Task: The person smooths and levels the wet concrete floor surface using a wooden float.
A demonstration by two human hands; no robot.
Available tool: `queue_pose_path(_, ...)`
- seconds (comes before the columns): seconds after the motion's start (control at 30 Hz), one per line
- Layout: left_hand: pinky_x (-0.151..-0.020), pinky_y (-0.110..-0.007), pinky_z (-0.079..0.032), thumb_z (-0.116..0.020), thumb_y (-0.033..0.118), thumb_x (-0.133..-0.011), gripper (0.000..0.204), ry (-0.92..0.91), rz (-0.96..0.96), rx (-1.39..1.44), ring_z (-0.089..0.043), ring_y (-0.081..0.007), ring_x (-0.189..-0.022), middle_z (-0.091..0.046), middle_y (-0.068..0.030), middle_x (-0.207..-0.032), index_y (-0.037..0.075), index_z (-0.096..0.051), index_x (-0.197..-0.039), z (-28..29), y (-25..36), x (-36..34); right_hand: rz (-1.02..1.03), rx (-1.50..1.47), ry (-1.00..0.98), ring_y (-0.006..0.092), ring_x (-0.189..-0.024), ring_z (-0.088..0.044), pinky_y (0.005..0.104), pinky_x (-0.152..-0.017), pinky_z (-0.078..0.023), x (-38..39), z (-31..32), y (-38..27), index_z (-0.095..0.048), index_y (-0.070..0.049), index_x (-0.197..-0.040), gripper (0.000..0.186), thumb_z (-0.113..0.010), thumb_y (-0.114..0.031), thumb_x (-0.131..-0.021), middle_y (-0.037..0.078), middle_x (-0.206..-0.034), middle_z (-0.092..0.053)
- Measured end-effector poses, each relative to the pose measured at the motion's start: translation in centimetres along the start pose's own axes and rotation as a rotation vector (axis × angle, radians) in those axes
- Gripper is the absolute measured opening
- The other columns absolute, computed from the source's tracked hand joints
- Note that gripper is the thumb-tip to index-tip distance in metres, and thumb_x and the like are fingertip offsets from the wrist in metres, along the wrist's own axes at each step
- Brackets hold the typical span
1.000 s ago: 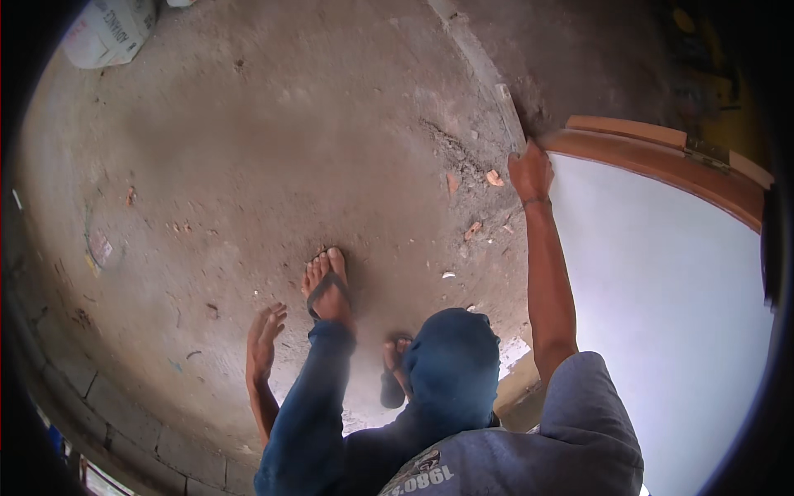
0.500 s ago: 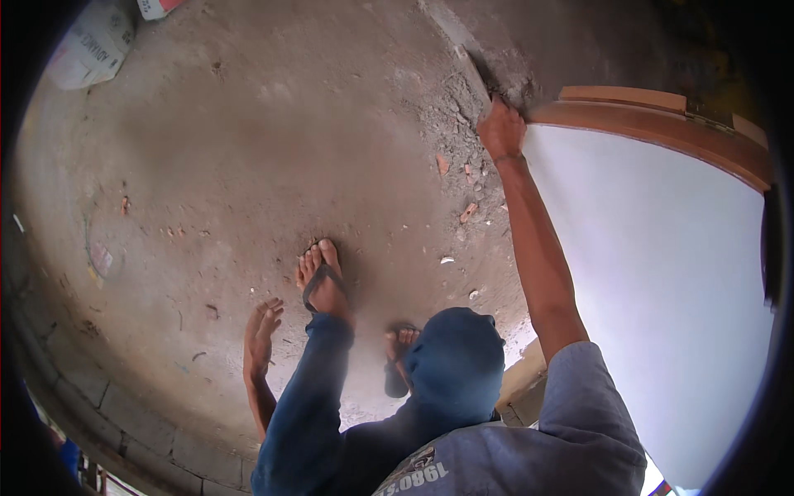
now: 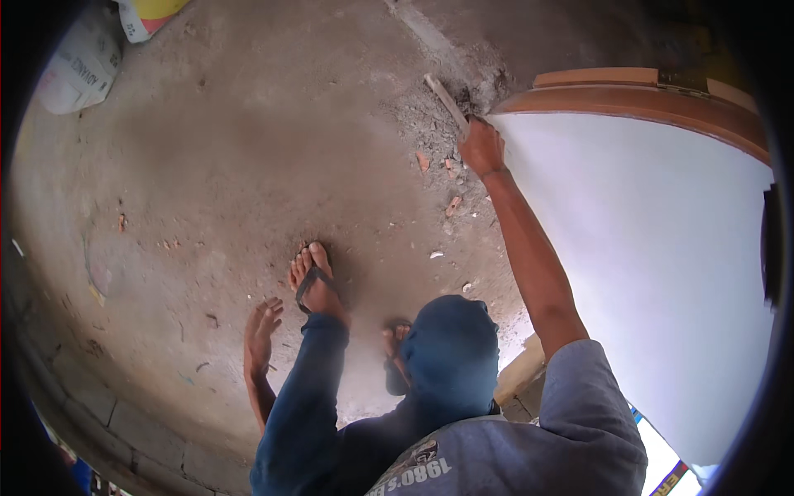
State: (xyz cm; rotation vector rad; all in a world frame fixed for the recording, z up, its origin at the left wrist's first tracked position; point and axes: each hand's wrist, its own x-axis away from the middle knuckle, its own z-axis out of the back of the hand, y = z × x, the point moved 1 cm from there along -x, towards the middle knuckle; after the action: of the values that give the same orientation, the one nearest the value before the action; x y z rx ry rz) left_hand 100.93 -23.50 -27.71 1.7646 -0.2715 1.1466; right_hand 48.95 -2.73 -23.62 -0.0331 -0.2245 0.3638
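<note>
Closed in a fist, my right hand (image 3: 483, 149) grips a pale, narrow, flat stick-like tool (image 3: 447, 101). I cannot make out whether it is wood or metal. The tool slants away to the far left, over grey rubble (image 3: 418, 124) beside the end of a brown wooden frame (image 3: 628, 100). Broken reddish brick bits (image 3: 423, 161) lie just left of that hand. My left hand (image 3: 263, 321) hangs over the floor beside my bent knee, holding nothing, its fingers stretched out. A sandalled foot (image 3: 316, 277) stands between both arms.
A large white surface (image 3: 645, 248) edged by the frame fills the right side. Two sacks, one white (image 3: 83, 70) and one yellow and white (image 3: 147, 18), stand at the far left. Low grey blocks (image 3: 149, 430) curve along the near left. Small debris dots the dirty floor (image 3: 231, 165).
My right hand has drawn the tool back toward me, away from the far rubble. The whole view has shifted slightly. My left hand stays in nearly the same place.
</note>
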Motion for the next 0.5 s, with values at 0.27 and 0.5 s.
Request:
queue_pose_path(0.27, -0.11, -0.045, -0.04, -0.048, 0.039, -0.104, 0.053, 0.031, 0.014, 0.03, -0.054, -0.0322, -0.129, -0.058, -0.0197, -0.136, -0.003, -0.053, -0.136, 0.3, -0.9, 0.7, -0.036, 0.053, 0.108, 0.0436, -0.103, -0.065, 0.0517, -0.089, -0.052, 0.9, -0.6, 1.7, -0.064, -0.004, -0.116, 0.039, -0.072, -0.013, -0.079, 0.024, -0.109, -0.069)
queue_pose_path(0.5, -0.11, -0.045, -0.04, -0.048, 0.039, -0.104, 0.052, 0.024, 0.005, 0.062, -0.053, -0.0318, -0.13, -0.058, -0.0186, -0.137, -0.002, -0.052, -0.136, -0.2, -0.6, 0.4, 0.073, -0.052, -0.003, 0.044, -0.103, -0.065, 0.0526, -0.09, -0.052, 2.2, 0.5, 4.5, -0.063, -0.005, -0.122, 0.04, -0.065, -0.013, -0.083, 0.024, -0.108, -0.069)
